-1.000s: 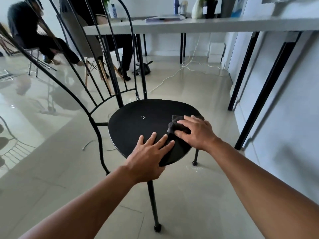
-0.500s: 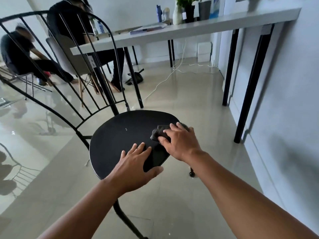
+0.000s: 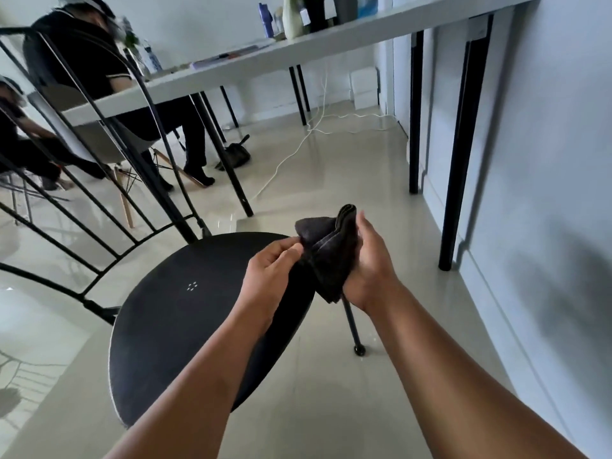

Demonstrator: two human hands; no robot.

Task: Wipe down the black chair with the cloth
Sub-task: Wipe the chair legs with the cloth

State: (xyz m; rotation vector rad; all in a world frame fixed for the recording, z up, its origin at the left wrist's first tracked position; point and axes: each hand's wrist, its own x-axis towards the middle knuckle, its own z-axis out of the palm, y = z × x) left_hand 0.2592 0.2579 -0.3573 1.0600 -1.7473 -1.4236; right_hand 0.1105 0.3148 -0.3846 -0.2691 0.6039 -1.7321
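Dark cloth [image 3: 328, 253] was off the black chair [image 3: 185, 313], held up over its right edge with both the left hand [image 3: 268, 270] and right hand [image 3: 367, 260] gripping it, so wiping probably was not finished.

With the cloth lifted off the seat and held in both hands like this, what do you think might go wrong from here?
1. The cloth is bunched between the left hand and right hand; the left grip is only a fingertip pinch, so it might slip to the floor.
2. Neither hand steadies the chair, so a firm wipe near the seat edge could shift it on the glossy floor.
3. The white cable lying beyond the chair could be a trip hazard.
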